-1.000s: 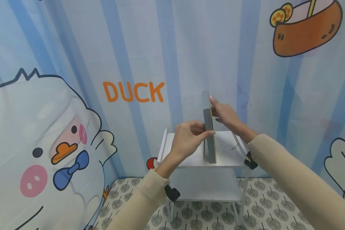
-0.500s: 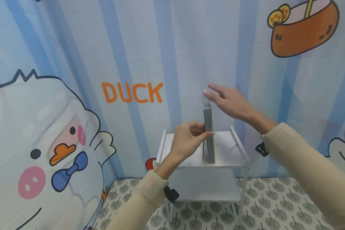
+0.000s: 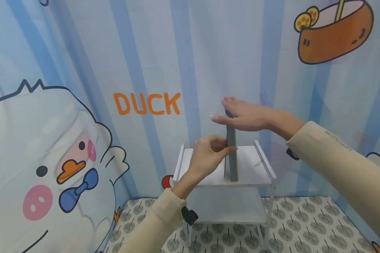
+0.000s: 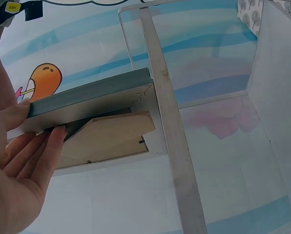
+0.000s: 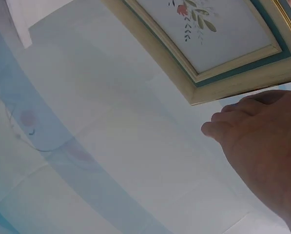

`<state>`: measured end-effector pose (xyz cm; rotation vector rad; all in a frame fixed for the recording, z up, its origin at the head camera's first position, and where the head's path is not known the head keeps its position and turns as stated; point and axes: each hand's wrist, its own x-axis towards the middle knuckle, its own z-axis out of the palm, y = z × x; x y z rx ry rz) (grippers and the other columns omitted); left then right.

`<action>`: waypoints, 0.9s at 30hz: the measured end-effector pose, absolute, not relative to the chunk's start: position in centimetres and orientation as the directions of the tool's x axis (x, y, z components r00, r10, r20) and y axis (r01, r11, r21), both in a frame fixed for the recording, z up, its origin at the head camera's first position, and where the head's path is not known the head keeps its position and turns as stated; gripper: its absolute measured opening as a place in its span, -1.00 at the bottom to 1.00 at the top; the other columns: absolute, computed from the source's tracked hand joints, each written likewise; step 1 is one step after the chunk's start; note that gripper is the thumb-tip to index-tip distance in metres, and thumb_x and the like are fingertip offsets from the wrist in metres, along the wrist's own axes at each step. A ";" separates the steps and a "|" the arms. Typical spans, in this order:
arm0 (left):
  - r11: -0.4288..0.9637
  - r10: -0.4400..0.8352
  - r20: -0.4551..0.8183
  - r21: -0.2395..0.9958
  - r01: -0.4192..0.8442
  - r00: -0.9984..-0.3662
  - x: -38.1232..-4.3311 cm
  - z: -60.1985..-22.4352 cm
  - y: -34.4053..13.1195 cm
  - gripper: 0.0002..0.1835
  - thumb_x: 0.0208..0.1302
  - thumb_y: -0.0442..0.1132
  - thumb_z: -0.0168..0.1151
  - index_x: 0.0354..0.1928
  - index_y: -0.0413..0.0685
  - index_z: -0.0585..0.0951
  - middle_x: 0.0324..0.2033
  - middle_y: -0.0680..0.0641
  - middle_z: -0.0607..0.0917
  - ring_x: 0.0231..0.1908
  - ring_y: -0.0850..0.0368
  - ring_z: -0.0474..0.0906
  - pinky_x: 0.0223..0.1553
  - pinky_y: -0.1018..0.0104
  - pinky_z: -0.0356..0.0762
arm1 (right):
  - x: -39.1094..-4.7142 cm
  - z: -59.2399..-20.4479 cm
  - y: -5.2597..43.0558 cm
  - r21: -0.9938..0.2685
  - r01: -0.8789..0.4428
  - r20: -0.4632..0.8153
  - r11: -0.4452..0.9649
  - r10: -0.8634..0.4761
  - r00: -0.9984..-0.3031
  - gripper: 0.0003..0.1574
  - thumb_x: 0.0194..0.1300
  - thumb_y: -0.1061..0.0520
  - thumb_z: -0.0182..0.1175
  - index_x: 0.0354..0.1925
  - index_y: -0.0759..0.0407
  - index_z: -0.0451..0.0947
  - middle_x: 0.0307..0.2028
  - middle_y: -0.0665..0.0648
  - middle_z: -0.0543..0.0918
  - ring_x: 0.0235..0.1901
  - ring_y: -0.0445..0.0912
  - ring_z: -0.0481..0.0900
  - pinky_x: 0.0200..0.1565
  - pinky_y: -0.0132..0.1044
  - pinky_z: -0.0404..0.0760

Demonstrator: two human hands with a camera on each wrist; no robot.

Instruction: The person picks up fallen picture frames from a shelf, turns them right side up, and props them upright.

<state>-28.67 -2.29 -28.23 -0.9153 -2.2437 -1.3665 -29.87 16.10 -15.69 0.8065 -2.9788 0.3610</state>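
A picture frame (image 3: 232,165) stands upright, edge-on, on a white shelf unit's top. In the right wrist view its front has a cream border (image 5: 183,84), a green inner line and a flower print. My left hand (image 3: 206,154) pinches its near side edge, thumb on the edge and fingers behind. From the left wrist view, a tan backing with a stand leg (image 4: 118,127) shows beside the left fingers (image 4: 50,148). Laid across the frame's top edge is my right hand (image 3: 248,114), palm down, fingers straight. It hides the frame's upper end.
The white shelf unit (image 3: 253,168) has raised side rails (image 3: 265,160) and a lower shelf (image 3: 225,207). Close behind hangs a striped cartoon curtain (image 3: 152,45). A tree-patterned floor covering (image 3: 291,225) lies underneath.
My right hand has let go of the frame's upper far part, risen, and come down flat over its top edge. The left hand keeps its pinch in the same place.
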 end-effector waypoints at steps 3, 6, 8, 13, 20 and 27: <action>0.327 0.340 0.592 0.654 0.682 -0.731 -28.7 -28.2 -2.2 -0.75 0.34 -0.14 0.49 -0.02 -0.08 0.77 -0.10 -0.07 0.88 -0.11 0.14 0.85 -0.06 0.31 0.79 | -29.9 -15.6 16.0 -0.207 -0.488 0.063 0.848 -0.486 -0.871 0.37 0.48 -0.66 -0.28 0.68 0.32 -0.34 0.70 0.32 -0.32 0.72 0.22 -0.34 0.67 0.25 -0.19; 0.321 0.348 0.588 0.657 0.682 -0.730 -28.7 -28.3 -2.1 -0.75 0.34 -0.15 0.48 -0.01 -0.07 0.77 -0.09 -0.07 0.88 -0.11 0.14 0.85 -0.06 0.33 0.79 | -29.9 -15.6 16.0 -0.198 -0.480 0.041 0.855 -0.482 -0.875 0.36 0.49 -0.65 -0.31 0.67 0.33 -0.34 0.70 0.33 -0.33 0.72 0.23 -0.33 0.67 0.24 -0.18; 0.315 0.358 0.587 0.656 0.686 -0.726 -28.8 -28.3 -2.1 -0.74 0.35 -0.15 0.48 0.00 -0.08 0.76 -0.08 -0.07 0.87 -0.10 0.14 0.85 -0.06 0.35 0.78 | -29.8 -15.6 16.0 -0.194 -0.476 0.033 0.858 -0.479 -0.877 0.36 0.50 -0.65 -0.32 0.67 0.34 -0.34 0.70 0.34 -0.32 0.71 0.24 -0.33 0.67 0.24 -0.18; 0.304 0.399 0.579 0.648 0.699 -0.711 -29.1 -28.4 -3.0 -0.72 0.42 -0.12 0.41 0.07 -0.05 0.75 -0.01 -0.06 0.85 -0.01 0.13 0.83 0.03 0.35 0.77 | -29.7 -15.6 15.8 -0.175 -0.461 0.013 0.870 -0.466 -0.885 0.37 0.48 -0.67 -0.34 0.68 0.34 -0.30 0.70 0.38 -0.27 0.71 0.26 -0.31 0.66 0.28 -0.15; 0.355 0.357 0.529 0.685 0.636 -0.770 -29.6 -29.2 -4.6 -0.64 0.57 0.00 0.20 0.20 -0.01 0.74 0.07 -0.02 0.83 0.07 0.13 0.78 0.16 0.14 0.74 | -29.7 -15.6 15.6 -0.163 -0.455 0.008 0.875 -0.460 -0.888 0.37 0.48 -0.68 -0.34 0.68 0.32 -0.31 0.70 0.34 -0.26 0.72 0.22 -0.31 0.67 0.24 -0.15; 0.422 0.401 0.457 0.677 0.603 -0.794 -29.9 -30.6 -4.9 -0.59 0.55 -0.07 0.23 0.27 -0.13 0.68 0.19 -0.13 0.77 0.19 0.00 0.75 0.19 0.14 0.74 | -29.8 -15.8 15.4 -0.150 -0.460 0.029 0.875 -0.461 -0.887 0.33 0.51 -0.64 -0.34 0.68 0.33 -0.31 0.70 0.35 -0.25 0.72 0.22 -0.31 0.68 0.22 -0.16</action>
